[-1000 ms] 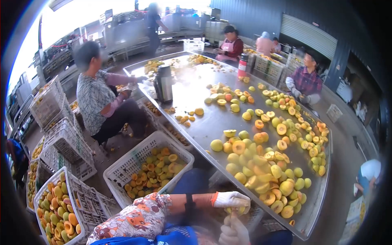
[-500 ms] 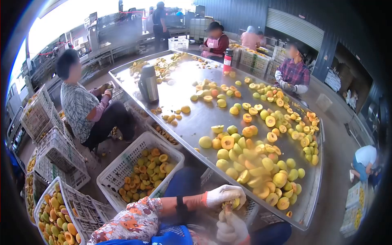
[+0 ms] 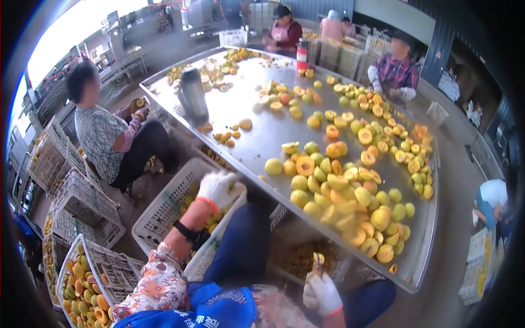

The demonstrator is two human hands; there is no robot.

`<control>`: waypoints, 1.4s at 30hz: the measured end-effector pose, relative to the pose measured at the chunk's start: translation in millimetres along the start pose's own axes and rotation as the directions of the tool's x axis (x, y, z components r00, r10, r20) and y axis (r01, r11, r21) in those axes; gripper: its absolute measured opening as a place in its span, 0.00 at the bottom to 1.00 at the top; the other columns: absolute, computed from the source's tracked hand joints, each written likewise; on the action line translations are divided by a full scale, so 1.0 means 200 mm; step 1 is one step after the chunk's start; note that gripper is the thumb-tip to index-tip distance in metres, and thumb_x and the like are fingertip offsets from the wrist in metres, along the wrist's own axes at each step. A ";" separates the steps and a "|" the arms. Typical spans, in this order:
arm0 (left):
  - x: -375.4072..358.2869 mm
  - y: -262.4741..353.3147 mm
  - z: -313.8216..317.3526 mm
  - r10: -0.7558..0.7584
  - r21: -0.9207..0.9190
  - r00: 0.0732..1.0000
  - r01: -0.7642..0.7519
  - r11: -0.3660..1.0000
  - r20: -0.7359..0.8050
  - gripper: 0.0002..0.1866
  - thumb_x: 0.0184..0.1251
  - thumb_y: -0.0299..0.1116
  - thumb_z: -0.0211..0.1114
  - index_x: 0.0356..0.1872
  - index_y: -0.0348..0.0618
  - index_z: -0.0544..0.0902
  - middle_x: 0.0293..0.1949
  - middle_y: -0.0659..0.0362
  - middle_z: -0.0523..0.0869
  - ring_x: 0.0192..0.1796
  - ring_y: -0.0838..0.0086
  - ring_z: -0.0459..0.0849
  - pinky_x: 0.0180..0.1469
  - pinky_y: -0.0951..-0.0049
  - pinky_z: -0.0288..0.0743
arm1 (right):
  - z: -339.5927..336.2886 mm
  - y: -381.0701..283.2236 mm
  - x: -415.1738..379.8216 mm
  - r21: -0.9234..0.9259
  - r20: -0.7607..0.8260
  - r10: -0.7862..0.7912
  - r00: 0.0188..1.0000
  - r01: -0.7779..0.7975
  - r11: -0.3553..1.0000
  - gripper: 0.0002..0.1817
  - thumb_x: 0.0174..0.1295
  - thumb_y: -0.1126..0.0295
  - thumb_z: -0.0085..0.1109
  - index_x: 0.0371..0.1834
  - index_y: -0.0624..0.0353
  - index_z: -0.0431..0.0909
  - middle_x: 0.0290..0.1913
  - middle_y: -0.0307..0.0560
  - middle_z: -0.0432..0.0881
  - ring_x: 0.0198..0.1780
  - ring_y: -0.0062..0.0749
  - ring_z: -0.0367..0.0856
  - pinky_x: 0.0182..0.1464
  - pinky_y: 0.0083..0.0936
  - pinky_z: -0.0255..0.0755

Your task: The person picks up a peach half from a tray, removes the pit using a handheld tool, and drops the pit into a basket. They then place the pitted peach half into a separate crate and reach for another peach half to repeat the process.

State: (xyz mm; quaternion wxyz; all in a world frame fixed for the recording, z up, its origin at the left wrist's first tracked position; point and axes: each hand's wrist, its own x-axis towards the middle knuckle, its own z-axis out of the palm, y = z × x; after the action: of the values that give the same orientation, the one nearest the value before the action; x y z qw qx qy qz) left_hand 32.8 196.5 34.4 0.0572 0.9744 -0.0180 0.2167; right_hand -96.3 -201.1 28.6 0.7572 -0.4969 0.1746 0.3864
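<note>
My left hand (image 3: pixel 219 187), in a white glove with an orange cuff, is stretched out over a white plastic crate (image 3: pixel 158 216) that holds peach halves. Its fingers curl downward, and what they hold is hidden. My right hand (image 3: pixel 322 292), also gloved, sits low near my lap and grips a small pitting tool (image 3: pixel 317 261) that points up with a yellowish bit at its tip. A heap of whole and halved yellow peaches (image 3: pixel 339 197) lies on the steel table (image 3: pixel 257 136) just ahead of both hands.
A person sits at the table's left side (image 3: pixel 104 136), and other people work at the far end (image 3: pixel 394 74). A steel flask (image 3: pixel 193 93) and a red bottle (image 3: pixel 301 57) stand on the table. White crates of peaches (image 3: pixel 82 284) stack at the left.
My left hand has left the right hand and swung left and forward over the white crate. The right hand stays low with the tool. The camera has tilted down.
</note>
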 end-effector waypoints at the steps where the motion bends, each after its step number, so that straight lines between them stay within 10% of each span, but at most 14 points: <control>1: 0.02 -0.02 0.02 0.108 0.103 0.979 -0.091 0.991 -0.171 0.15 0.61 0.50 0.72 0.37 0.51 0.89 0.38 0.56 0.88 0.45 0.55 0.85 0.49 0.55 0.78 | 0.02 -0.01 -0.01 -0.012 0.003 -0.007 1.000 0.007 1.000 0.07 0.78 0.64 0.55 0.45 0.46 0.65 0.20 0.29 0.61 0.14 0.13 0.55 0.15 0.17 0.47; 4: 0.16 0.08 0.08 0.014 -0.094 0.972 -0.037 0.995 -0.234 0.13 0.60 0.47 0.72 0.39 0.51 0.89 0.40 0.57 0.88 0.49 0.54 0.84 0.53 0.53 0.78 | 0.04 0.00 0.02 -0.026 0.022 0.002 1.000 -0.001 1.000 0.08 0.78 0.63 0.55 0.46 0.47 0.65 0.20 0.28 0.60 0.14 0.13 0.54 0.15 0.17 0.48; 13: 0.62 0.27 0.46 -0.031 -0.096 0.943 0.067 0.993 0.332 0.28 0.58 0.53 0.71 0.60 0.58 0.81 0.52 0.47 0.85 0.50 0.48 0.86 0.54 0.53 0.81 | 0.06 0.02 0.04 -0.130 -0.105 0.011 0.994 -0.025 0.991 0.05 0.77 0.66 0.53 0.48 0.48 0.67 0.21 0.30 0.61 0.16 0.16 0.58 0.17 0.20 0.50; 17: 0.55 0.32 0.30 -0.038 -0.267 0.986 0.081 0.960 0.162 0.25 0.56 0.47 0.73 0.57 0.56 0.82 0.50 0.45 0.84 0.50 0.46 0.86 0.53 0.52 0.81 | 0.04 0.03 0.06 -0.252 -0.173 -0.025 0.985 -0.019 0.967 0.09 0.76 0.65 0.54 0.48 0.48 0.64 0.20 0.31 0.62 0.15 0.17 0.59 0.16 0.22 0.51; 21: 0.29 0.45 0.18 -0.006 -0.922 0.988 0.146 0.358 0.154 0.27 0.63 0.34 0.70 0.64 0.46 0.77 0.55 0.55 0.83 0.56 0.70 0.83 0.59 0.69 0.77 | 0.06 0.03 0.07 -0.379 -0.183 -0.173 0.968 0.093 0.921 0.10 0.75 0.67 0.55 0.47 0.51 0.63 0.20 0.32 0.65 0.15 0.18 0.63 0.16 0.22 0.56; 24: 0.03 0.62 0.02 0.199 -0.896 0.900 0.419 -0.149 0.388 0.28 0.68 0.33 0.66 0.68 0.40 0.74 0.63 0.61 0.78 0.66 0.77 0.74 0.68 0.71 0.70 | 0.11 -0.01 0.08 -0.493 -0.170 -0.303 0.938 0.185 0.850 0.14 0.73 0.62 0.60 0.47 0.57 0.68 0.22 0.41 0.75 0.16 0.24 0.71 0.20 0.27 0.65; 29: -0.18 0.85 -0.07 0.342 -0.893 0.858 0.439 -0.102 0.383 0.32 0.66 0.32 0.60 0.73 0.38 0.71 0.65 0.57 0.78 0.67 0.73 0.74 0.71 0.71 0.67 | 0.11 0.03 0.20 -0.756 0.017 -0.742 0.670 0.494 0.430 0.22 0.71 0.64 0.64 0.58 0.69 0.71 0.32 0.68 0.82 0.36 0.68 0.84 0.32 0.49 0.76; 30: -0.15 0.84 -0.04 0.338 -0.919 0.872 0.392 -0.051 0.353 0.32 0.66 0.32 0.60 0.72 0.37 0.72 0.64 0.56 0.79 0.67 0.74 0.75 0.71 0.71 0.68 | 0.17 -0.04 0.12 -0.846 0.037 -0.764 0.644 0.427 0.319 0.21 0.72 0.64 0.63 0.57 0.68 0.71 0.32 0.68 0.83 0.36 0.67 0.84 0.31 0.48 0.76; 33: -0.15 0.86 0.00 0.311 -0.606 0.838 0.541 -0.584 0.448 0.31 0.70 0.35 0.61 0.73 0.36 0.70 0.60 0.54 0.81 0.60 0.71 0.82 0.60 0.70 0.79 | 0.21 -0.08 0.08 -0.585 -0.164 -0.557 0.814 0.374 0.720 0.15 0.73 0.66 0.62 0.52 0.65 0.71 0.28 0.55 0.82 0.28 0.49 0.85 0.32 0.36 0.76; 34: -0.15 0.83 0.01 0.389 -0.578 0.837 0.547 -0.605 0.385 0.33 0.70 0.36 0.62 0.74 0.36 0.68 0.61 0.54 0.80 0.61 0.69 0.82 0.59 0.68 0.80 | 0.20 -0.06 0.09 -0.751 0.010 -0.824 0.567 0.548 0.368 0.14 0.72 0.68 0.63 0.51 0.66 0.71 0.30 0.55 0.82 0.28 0.49 0.85 0.33 0.36 0.77; 42: -0.19 0.90 -0.03 0.357 -0.715 0.860 0.505 -0.483 0.366 0.38 0.66 0.41 0.66 0.75 0.35 0.66 0.69 0.53 0.75 0.71 0.67 0.73 0.74 0.65 0.67 | 0.26 -0.07 0.05 -0.749 0.020 -0.856 0.516 0.575 0.329 0.15 0.71 0.71 0.64 0.53 0.66 0.70 0.33 0.66 0.84 0.38 0.67 0.85 0.32 0.43 0.77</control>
State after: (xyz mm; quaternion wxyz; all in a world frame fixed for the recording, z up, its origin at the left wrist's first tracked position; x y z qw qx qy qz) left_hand -15.4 18.8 41.1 0.8740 0.4375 -0.1264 -0.1695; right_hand -84.3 -154.5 53.7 0.5603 -0.8215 -0.0792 -0.0695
